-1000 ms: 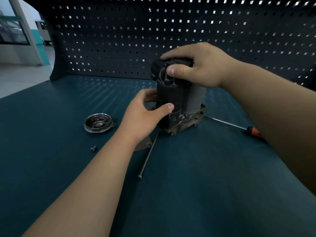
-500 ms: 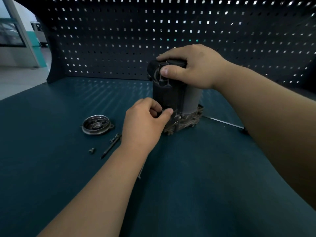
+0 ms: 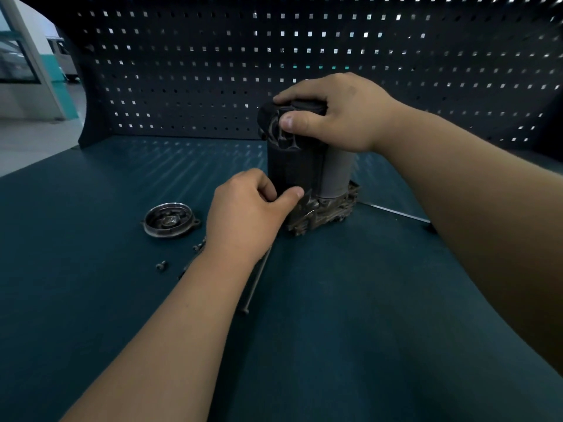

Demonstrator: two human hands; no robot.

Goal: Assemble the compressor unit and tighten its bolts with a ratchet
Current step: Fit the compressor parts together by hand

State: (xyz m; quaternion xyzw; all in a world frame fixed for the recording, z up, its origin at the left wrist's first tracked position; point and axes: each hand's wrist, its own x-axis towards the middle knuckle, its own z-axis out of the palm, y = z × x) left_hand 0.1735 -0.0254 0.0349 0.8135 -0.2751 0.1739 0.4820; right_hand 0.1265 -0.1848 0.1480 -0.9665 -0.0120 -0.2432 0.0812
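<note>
Teal bench (image 3: 335,330) is strewn with unfitted cover (image 3: 168,219) and bolt (image 3: 256,284). Compressor unit (image 3: 292,169) is clasped by right hand (image 3: 341,114), pinched by left hand (image 3: 243,214).

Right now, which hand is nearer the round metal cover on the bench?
Left. The left hand sits just beside the round metal cover, at the compressor's base; the right hand grips its top, farther off.

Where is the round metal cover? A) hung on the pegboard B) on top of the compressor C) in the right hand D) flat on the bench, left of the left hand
D: the round metal cover lies on the bench left of the left hand; the right hand grips the compressor top.
</note>
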